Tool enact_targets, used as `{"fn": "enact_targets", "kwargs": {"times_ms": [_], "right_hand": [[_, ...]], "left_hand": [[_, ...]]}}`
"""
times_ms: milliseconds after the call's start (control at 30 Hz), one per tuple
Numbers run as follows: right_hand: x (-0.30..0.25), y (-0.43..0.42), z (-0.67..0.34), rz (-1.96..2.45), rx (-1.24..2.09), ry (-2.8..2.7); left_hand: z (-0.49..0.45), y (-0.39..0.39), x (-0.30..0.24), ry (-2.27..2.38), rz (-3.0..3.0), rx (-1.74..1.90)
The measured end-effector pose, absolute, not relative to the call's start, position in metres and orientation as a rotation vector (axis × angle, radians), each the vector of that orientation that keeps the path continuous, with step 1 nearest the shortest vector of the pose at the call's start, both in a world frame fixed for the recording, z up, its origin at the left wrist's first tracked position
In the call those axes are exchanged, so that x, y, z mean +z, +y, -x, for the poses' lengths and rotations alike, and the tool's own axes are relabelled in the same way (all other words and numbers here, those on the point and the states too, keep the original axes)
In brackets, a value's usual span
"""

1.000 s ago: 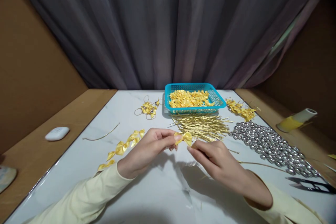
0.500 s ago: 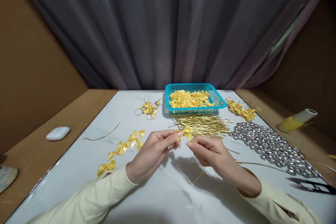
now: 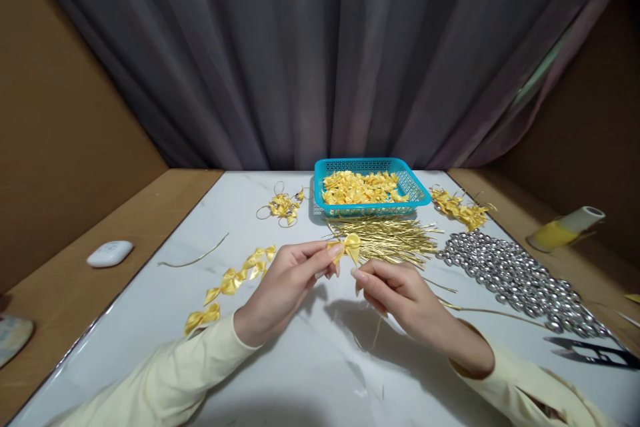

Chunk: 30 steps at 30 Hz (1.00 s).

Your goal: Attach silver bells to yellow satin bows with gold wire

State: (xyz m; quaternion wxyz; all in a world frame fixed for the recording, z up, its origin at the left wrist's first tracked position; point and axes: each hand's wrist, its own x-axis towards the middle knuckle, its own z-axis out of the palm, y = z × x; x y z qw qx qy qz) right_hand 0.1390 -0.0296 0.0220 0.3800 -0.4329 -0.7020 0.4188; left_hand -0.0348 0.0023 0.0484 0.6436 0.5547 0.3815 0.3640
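My left hand (image 3: 285, 283) pinches a small yellow ribbon bow (image 3: 349, 247) between thumb and forefinger, above the white table (image 3: 320, 360). My right hand (image 3: 400, 293) is just below and right of the bow, fingers curled in a pinch on a thin gold wire (image 3: 376, 333) that hangs down beneath it. Both sleeves are pale yellow.
A blue basket (image 3: 370, 167) of yellow bows stands at the back, a heap of gold wires (image 3: 390, 240) before it. Silver beads (image 3: 510, 273) lie right, loose bows (image 3: 235, 280) left, finished bows (image 3: 284, 205) behind. Scissors (image 3: 595, 352), a ribbon spool (image 3: 565, 228), a white case (image 3: 109, 253).
Both hands have moved slightly away from me and up with the bow. My right hand has dropped a little off the bow and the gold wire now shows below it.
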Motion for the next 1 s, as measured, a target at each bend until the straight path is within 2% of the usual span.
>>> {"fn": "enact_targets", "kwargs": {"times_ms": [400,1000], "right_hand": [[0.033,-0.031,-0.150,1.137,0.957,-1.940],[0.034,-0.034,-0.150,1.131,0.794,-2.095]], "left_hand": [[0.040,0.006,0.054,0.907,-1.285,0.620],[0.042,0.007,0.054,0.913,-1.329,0.589]]}}
